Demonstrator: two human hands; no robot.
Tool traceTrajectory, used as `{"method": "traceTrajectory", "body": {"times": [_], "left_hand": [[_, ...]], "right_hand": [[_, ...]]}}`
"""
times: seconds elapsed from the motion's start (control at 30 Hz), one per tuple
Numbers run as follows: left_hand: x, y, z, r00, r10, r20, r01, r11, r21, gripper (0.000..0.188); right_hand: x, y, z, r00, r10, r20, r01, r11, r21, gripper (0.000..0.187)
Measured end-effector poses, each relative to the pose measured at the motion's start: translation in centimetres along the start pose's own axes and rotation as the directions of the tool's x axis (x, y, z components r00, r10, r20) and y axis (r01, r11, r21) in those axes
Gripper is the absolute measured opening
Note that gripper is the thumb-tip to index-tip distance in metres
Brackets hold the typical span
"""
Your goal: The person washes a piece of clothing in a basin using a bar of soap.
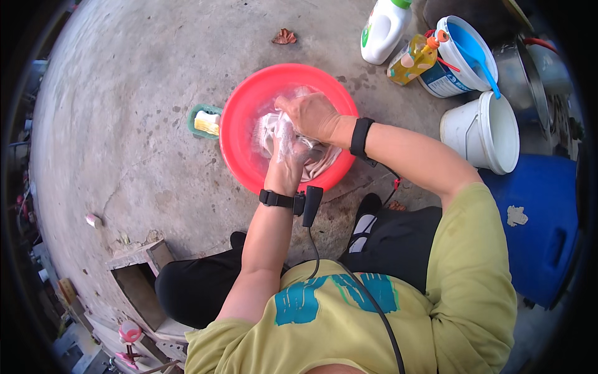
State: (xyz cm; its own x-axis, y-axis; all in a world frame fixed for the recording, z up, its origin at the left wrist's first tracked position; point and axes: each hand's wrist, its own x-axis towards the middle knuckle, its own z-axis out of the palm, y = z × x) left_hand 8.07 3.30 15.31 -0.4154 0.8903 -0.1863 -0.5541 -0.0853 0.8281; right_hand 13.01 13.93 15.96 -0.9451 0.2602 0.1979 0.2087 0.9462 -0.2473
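A round red plastic basin (232, 138) stands on the floor in front of me, with wet, light-coloured cloth (322, 163) and soapy water inside. My right hand (313, 116) curls over the far side of the cloth, its fingers closed on a fold. Below and to its left is my left hand (288, 149), coated in white suds and gripping the same cloth. The two hands nearly touch, and parts of their fingers are hidden by suds and fabric. Left of the basin, a green soap dish (194, 113) holds a white and yellow bar of soap (207, 123).
At the far right stand a white detergent bottle (381, 34), a yellow pump bottle (411, 60), a white bucket (436, 81) with a blue scoop (476, 53), and another white bucket (464, 131). A blue plastic container (536, 218) is on my right. A dry leaf (284, 37) lies beyond the basin.
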Motion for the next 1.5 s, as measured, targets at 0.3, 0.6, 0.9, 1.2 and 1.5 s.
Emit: {"method": "traceTrajectory", "body": {"times": [0.3, 0.6, 0.9, 1.2, 1.5], "left_hand": [[3.7, -7.2, -6.0, 0.987, -0.061, -0.147, 0.058, 0.998, -0.026, 0.032], [-0.4, -0.8, -3.8, 0.998, 0.051, -0.029, -0.026, 0.832, 0.554, 0.034], [-1.5, 1.5, -0.7, 0.994, -0.105, 0.007, 0.103, 0.955, -0.277, 0.055], [2.9, -2.1, -2.4, 0.956, -0.290, -0.053, 0.209, 0.794, -0.571, 0.030], [0.4, 0.6, -0.6, 0.988, -0.142, 0.064, 0.151, 0.760, -0.632, 0.030]], "right_hand": [[0.3, -4.8, -0.9, 0.994, -0.102, 0.048, 0.103, 0.995, -0.008, 0.014], [1.0, -5.9, -1.0, 0.997, -0.064, 0.031, 0.065, 0.997, -0.033, 0.008], [2.2, -1.1, -1.8, 0.962, 0.240, 0.133, -0.240, 0.971, -0.015, 0.013], [2.3, -0.2, -1.2, 0.989, 0.122, 0.087, -0.129, 0.989, 0.074, 0.015], [0.7, -5.6, -1.0, 0.991, -0.091, 0.095, 0.089, 0.996, 0.022, 0.015]]}}
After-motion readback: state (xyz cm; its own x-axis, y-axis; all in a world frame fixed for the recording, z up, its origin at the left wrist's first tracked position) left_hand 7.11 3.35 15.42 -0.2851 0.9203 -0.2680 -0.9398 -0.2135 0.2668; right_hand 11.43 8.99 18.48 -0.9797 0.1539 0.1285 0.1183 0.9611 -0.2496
